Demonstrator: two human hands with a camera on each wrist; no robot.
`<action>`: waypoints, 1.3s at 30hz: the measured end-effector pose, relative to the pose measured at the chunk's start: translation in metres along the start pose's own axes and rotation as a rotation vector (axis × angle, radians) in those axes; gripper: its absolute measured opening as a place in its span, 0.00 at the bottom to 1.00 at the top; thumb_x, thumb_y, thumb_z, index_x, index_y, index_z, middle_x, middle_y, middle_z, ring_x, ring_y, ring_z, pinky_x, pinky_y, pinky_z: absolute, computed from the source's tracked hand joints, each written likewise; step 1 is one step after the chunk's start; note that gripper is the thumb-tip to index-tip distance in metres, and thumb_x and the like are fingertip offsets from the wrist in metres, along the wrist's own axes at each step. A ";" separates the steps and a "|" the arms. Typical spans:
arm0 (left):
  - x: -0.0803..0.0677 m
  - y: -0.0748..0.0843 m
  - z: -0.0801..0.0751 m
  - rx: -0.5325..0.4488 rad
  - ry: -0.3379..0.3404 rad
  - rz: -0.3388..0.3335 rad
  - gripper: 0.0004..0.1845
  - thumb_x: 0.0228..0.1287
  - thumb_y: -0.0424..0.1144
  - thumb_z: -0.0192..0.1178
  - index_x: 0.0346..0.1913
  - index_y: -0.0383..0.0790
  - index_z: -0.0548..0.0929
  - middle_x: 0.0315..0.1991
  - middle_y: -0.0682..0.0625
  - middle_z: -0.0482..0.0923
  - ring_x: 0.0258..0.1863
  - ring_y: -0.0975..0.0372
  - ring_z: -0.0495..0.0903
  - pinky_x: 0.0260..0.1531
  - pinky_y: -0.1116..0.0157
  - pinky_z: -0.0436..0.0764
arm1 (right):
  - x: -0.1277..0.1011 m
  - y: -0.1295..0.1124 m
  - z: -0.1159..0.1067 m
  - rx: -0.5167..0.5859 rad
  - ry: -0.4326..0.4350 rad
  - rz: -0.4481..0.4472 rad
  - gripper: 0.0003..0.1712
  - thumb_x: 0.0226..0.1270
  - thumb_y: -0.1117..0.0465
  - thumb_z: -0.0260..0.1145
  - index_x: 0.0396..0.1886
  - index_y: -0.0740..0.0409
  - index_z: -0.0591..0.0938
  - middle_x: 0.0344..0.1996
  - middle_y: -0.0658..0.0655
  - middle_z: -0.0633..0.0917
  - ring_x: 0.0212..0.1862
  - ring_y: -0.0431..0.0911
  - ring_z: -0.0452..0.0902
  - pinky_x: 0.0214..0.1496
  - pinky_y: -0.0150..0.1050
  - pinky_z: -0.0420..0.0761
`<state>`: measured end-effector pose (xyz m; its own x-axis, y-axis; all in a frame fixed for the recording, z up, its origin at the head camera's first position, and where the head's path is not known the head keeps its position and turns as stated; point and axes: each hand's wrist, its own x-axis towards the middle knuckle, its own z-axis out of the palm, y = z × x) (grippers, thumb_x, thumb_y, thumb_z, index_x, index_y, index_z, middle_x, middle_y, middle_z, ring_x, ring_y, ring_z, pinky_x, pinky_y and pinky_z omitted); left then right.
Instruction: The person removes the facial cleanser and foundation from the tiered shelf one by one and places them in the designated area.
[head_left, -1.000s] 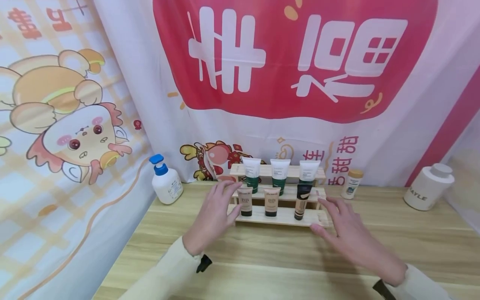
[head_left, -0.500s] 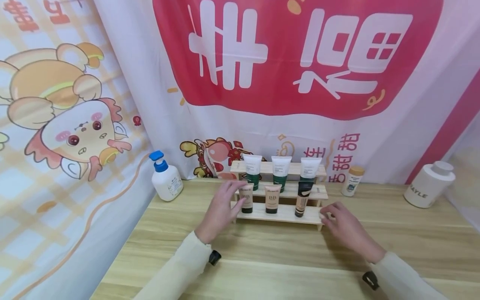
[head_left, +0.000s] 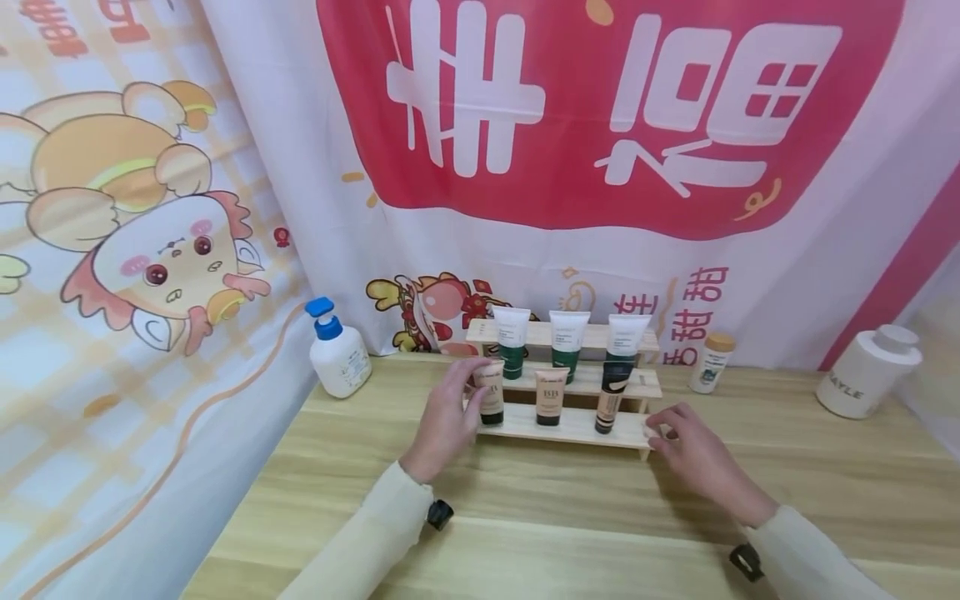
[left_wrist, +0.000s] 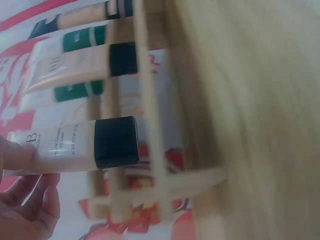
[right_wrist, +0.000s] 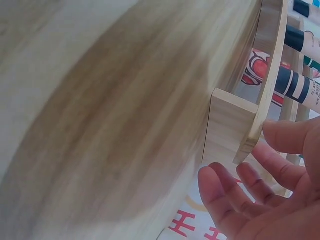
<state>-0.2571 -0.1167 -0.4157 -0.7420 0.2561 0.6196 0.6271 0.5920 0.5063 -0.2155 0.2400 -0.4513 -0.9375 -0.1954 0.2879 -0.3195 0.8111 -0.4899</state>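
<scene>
A stepped wooden rack (head_left: 577,429) bears two rows of cosmetic tubes. My left hand (head_left: 448,417) is at its left end, thumb and fingers pinching the upper part of a beige BB cream tube (left_wrist: 65,150) with a black cap. The tube stands cap down, close over the lowest shelf. My right hand (head_left: 693,450) is at the opposite end, thumb on the shelf's corner (right_wrist: 248,145) and fingers curled beneath and beside it. Another BB cream tube (head_left: 551,398) and a slimmer dark-topped tube (head_left: 611,400) share the front shelf.
White-and-green tubes (head_left: 567,342) stand on the step behind. A blue-topped pump bottle (head_left: 339,358) is at the left, a small tan-capped bottle (head_left: 711,364) and a large white bottle (head_left: 866,375) at the right. A printed cloth (head_left: 600,200) hangs behind the wooden table (head_left: 525,517).
My left hand has come in to the left BB cream tube and taken hold of it. My right hand has moved in against the rack's right end, its fingers curling there.
</scene>
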 end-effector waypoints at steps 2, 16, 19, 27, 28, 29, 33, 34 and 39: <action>0.002 -0.003 -0.009 -0.011 0.026 -0.020 0.25 0.60 0.27 0.62 0.60 0.45 0.73 0.42 0.52 0.73 0.35 0.64 0.74 0.33 0.68 0.79 | -0.001 0.001 0.000 0.000 -0.003 0.009 0.12 0.59 0.69 0.67 0.44 0.64 0.80 0.42 0.62 0.74 0.39 0.55 0.78 0.39 0.51 0.80; 0.019 -0.073 -0.042 0.103 -0.101 -0.458 0.24 0.66 0.31 0.56 0.64 0.49 0.72 0.44 0.47 0.76 0.38 0.57 0.75 0.34 0.60 0.78 | 0.000 0.004 0.001 0.022 -0.012 0.007 0.12 0.60 0.68 0.67 0.45 0.64 0.79 0.42 0.63 0.74 0.39 0.55 0.78 0.39 0.51 0.80; 0.024 -0.089 -0.034 0.117 -0.141 -0.491 0.23 0.65 0.30 0.57 0.63 0.48 0.72 0.39 0.47 0.76 0.34 0.56 0.75 0.30 0.61 0.77 | 0.000 0.004 0.001 0.023 -0.005 0.004 0.12 0.60 0.68 0.67 0.44 0.64 0.80 0.42 0.63 0.74 0.39 0.55 0.78 0.39 0.50 0.81; 0.033 -0.116 -0.010 0.039 -0.224 -0.586 0.23 0.62 0.28 0.60 0.60 0.41 0.72 0.34 0.43 0.79 0.23 0.57 0.77 0.19 0.63 0.77 | 0.001 0.004 0.004 0.030 0.008 -0.007 0.13 0.58 0.69 0.68 0.44 0.64 0.80 0.42 0.62 0.74 0.38 0.53 0.78 0.39 0.49 0.81; 0.035 -0.117 -0.008 0.025 -0.233 -0.599 0.22 0.62 0.28 0.60 0.59 0.41 0.72 0.33 0.42 0.79 0.21 0.57 0.77 0.18 0.63 0.77 | 0.002 0.004 0.004 0.032 0.009 -0.008 0.13 0.58 0.69 0.68 0.44 0.64 0.80 0.42 0.62 0.74 0.38 0.53 0.78 0.39 0.49 0.81; 0.036 -0.118 -0.006 0.015 -0.242 -0.607 0.20 0.62 0.28 0.59 0.57 0.40 0.73 0.35 0.43 0.79 0.20 0.57 0.77 0.17 0.63 0.77 | 0.002 0.004 0.004 0.032 0.011 -0.008 0.13 0.58 0.70 0.68 0.44 0.64 0.80 0.42 0.62 0.74 0.38 0.53 0.78 0.39 0.49 0.81; 0.043 -0.123 0.002 0.078 -0.276 -0.618 0.14 0.63 0.30 0.60 0.51 0.39 0.77 0.38 0.44 0.79 0.23 0.57 0.75 0.21 0.64 0.75 | 0.002 0.005 0.004 0.035 0.016 -0.006 0.13 0.58 0.70 0.68 0.44 0.64 0.79 0.41 0.62 0.74 0.38 0.53 0.78 0.39 0.48 0.81; 0.045 -0.124 0.003 0.097 -0.287 -0.618 0.13 0.63 0.30 0.60 0.50 0.38 0.78 0.39 0.44 0.79 0.25 0.57 0.75 0.23 0.63 0.75 | 0.002 0.005 0.004 0.035 0.017 -0.004 0.13 0.58 0.70 0.67 0.44 0.65 0.79 0.41 0.62 0.74 0.38 0.53 0.78 0.39 0.48 0.81; 0.051 -0.123 0.011 0.150 -0.351 -0.623 0.12 0.63 0.32 0.61 0.50 0.37 0.80 0.47 0.43 0.78 0.39 0.54 0.76 0.36 0.60 0.76 | 0.002 0.006 0.003 0.027 0.015 0.001 0.13 0.59 0.70 0.67 0.44 0.64 0.79 0.41 0.61 0.74 0.38 0.51 0.78 0.39 0.47 0.81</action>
<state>-0.3744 -0.1680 -0.4532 -0.9986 0.0529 0.0021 0.0436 0.7996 0.5989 -0.2194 0.2424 -0.4564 -0.9357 -0.1864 0.2996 -0.3226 0.7959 -0.5124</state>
